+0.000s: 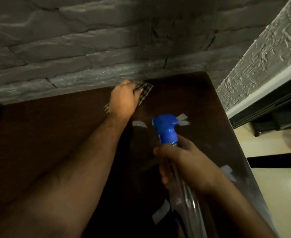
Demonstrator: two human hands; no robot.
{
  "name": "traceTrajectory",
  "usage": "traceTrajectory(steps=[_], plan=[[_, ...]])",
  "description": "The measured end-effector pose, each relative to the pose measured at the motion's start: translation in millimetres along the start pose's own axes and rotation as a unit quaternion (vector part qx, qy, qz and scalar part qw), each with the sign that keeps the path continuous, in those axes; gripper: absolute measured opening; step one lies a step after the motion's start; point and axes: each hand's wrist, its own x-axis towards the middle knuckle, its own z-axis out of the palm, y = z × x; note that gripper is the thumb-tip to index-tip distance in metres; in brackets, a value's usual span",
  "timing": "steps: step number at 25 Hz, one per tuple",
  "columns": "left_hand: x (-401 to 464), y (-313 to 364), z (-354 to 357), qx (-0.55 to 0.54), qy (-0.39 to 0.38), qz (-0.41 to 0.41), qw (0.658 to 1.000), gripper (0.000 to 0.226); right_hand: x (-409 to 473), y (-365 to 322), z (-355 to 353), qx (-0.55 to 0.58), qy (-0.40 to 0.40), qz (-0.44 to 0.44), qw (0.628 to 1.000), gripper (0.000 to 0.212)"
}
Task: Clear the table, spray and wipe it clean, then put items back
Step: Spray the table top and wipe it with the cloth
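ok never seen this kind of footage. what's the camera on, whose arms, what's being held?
There is no robot: one camera sits on a person's head, looking down at their own arms. The left hand presses a checked cloth onto the dark wooden table near the grey stone wall. The right hand grips a clear spray bottle with a blue trigger head. Pale strips that look like tape lie on the tabletop.
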Motion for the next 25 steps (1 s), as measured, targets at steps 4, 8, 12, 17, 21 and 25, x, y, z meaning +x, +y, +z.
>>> traceTrajectory(steps=[4,8,12,17,21,25], plan=[[-31.9,-11.9,-14.7,-0.056,-0.131,0.232,0.962,0.029,1.5,0.8,0.8,-0.015,-0.001,0.007,1.0,0.024],[-11.6,-35.9,-13.9,-0.014,-0.003,0.053,0.999,0.031,-2.3,11.6,2.2,-0.014,-0.019,0.01,1.0,0.029],[-32.0,9.2,-6.0,-0.019,-0.095,0.122,0.988,0.031,-0.6,14.9,1.6,-0.013,-0.017,0.013,1.0,0.028],[-45.7,-41.7,-22.3,-0.039,-0.042,0.093,0.994,0.027,-10.8,19.2,-0.7,-0.019,-0.021,0.013,1.0,0.029],[-34.0,5.5,-6.7,0.0,-0.055,0.021,0.998,0.031,-14.4,27.0,1.8,0.0,-0.004,0.016,1.0,0.026],[-85.0,-25.9,-25.7,-0.061,-0.131,0.216,0.966,0.024,-24.4,36.1,4.4,-0.011,-0.005,0.029,1.0,0.039]])
